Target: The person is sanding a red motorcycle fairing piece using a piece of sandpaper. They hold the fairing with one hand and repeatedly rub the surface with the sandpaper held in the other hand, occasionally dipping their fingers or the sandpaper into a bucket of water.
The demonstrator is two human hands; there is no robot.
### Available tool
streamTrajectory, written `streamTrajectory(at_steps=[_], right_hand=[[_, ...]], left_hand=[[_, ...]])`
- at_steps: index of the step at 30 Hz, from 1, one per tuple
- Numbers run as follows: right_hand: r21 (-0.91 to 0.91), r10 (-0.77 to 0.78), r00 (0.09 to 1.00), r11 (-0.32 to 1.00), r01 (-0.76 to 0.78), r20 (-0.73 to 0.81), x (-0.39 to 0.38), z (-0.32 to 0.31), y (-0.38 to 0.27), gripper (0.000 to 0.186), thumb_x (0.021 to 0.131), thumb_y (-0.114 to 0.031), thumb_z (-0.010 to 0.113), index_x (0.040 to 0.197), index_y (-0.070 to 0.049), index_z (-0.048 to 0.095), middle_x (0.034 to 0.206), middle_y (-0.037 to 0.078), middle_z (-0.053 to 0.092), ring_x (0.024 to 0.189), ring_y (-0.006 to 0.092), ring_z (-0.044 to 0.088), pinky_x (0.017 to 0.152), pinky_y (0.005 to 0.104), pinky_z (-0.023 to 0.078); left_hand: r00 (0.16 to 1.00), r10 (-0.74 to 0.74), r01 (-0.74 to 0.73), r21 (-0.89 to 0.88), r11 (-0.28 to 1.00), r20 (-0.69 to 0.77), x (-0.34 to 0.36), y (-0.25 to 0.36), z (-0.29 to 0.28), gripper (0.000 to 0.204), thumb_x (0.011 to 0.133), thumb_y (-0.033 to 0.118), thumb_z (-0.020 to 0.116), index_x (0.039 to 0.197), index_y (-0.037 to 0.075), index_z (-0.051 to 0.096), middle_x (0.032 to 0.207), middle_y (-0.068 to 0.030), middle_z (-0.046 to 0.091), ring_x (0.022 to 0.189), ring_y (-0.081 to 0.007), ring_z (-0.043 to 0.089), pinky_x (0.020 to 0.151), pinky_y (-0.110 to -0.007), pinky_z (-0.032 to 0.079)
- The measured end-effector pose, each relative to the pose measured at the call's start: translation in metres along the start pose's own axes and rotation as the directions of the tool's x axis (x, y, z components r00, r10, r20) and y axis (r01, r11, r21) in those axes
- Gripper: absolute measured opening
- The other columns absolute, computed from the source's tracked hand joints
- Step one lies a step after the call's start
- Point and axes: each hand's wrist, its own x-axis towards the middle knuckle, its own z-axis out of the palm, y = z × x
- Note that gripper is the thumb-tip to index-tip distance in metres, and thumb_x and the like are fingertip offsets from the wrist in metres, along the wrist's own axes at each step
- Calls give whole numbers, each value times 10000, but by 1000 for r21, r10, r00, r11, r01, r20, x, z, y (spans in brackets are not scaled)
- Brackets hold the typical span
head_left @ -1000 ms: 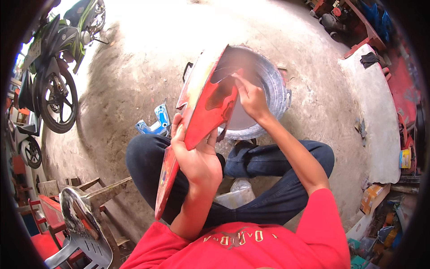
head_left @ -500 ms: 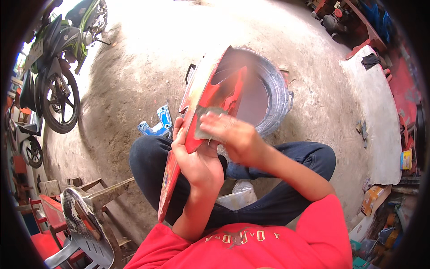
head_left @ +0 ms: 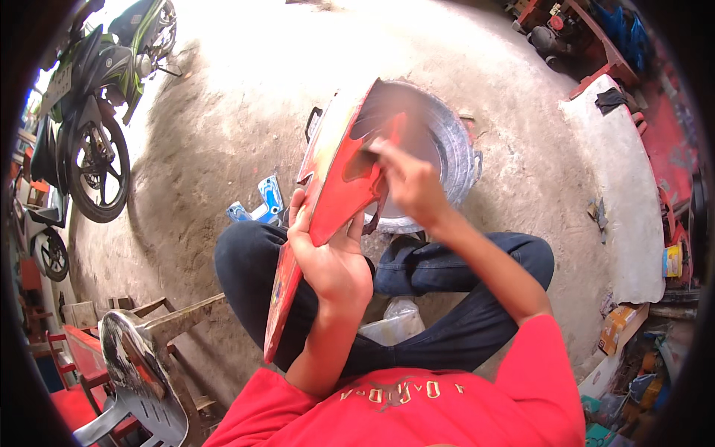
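Left fingers (head_left: 296, 203) gripping tapered, patchy red panel (head_left: 334, 212), right fingers (head_left: 397, 158) bent at its curved cutout, hold unclear

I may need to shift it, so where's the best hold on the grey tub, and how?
Probably its left handle and right handle, each from outside: they jut from opposite sides of the tub, showing past the red panel.

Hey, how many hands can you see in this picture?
2: the left hand holds the red panel; the right hand is at the panel's right side, partly in front of the basin. No others show.
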Motion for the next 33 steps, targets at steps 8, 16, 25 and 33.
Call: streamTrajectory(at_steps=[8, 16, 25, 33], right_hand=[[-252, -224, 968, 949, 190, -112, -11, 3, 30, 367, 874, 28, 599, 1216, -53, 704, 1204, 162, 734, 1147, 339, 709, 979, 414, 591], [-227, -420, 899, 870, 437, 122, -11, -5, 12, 421, 879, 26, 616, 1288, -37, 696, 1314, 177, 702, 1234, 347, 677, 1055, 457, 542], [-134, -521, 844, 834, 535, 128, -17, 9, -8, 358, 897, -28, 596, 1239, -44, 702, 1244, 130, 734, 1195, 311, 693, 990, 436, 572], [-62, -459, 867, 876, 478, 196, -23, 8, -30, 396, 903, 93, 561, 1260, -16, 694, 1311, 173, 702, 1289, 333, 643, 1082, 452, 529]], left_hand=[[1000, -5, 5, -15, 1000, -19, -1, -2, 2, 406, 1045, 280, 452, 1426, 141, 423, 1432, -150, 571, 1287, -313, 605, 1064, -503, 512], [997, 0, 5, -58, 998, 79, 0, -1, -4, 403, 1042, 297, 452, 1414, 141, 438, 1417, -150, 581, 1269, -308, 619, 1040, -488, 529], [1000, 7, -6, -61, 998, 22, 4, 0, -9, 376, 1045, 294, 458, 1388, 139, 453, 1429, -140, 573, 1267, -316, 619, 1032, -505, 532], [1000, 5, -6, -49, 999, -11, 2, 4, -7, 402, 1039, 298, 461, 1407, 138, 447, 1399, -142, 586, 1255, -310, 624, 1010, -491, 544]])
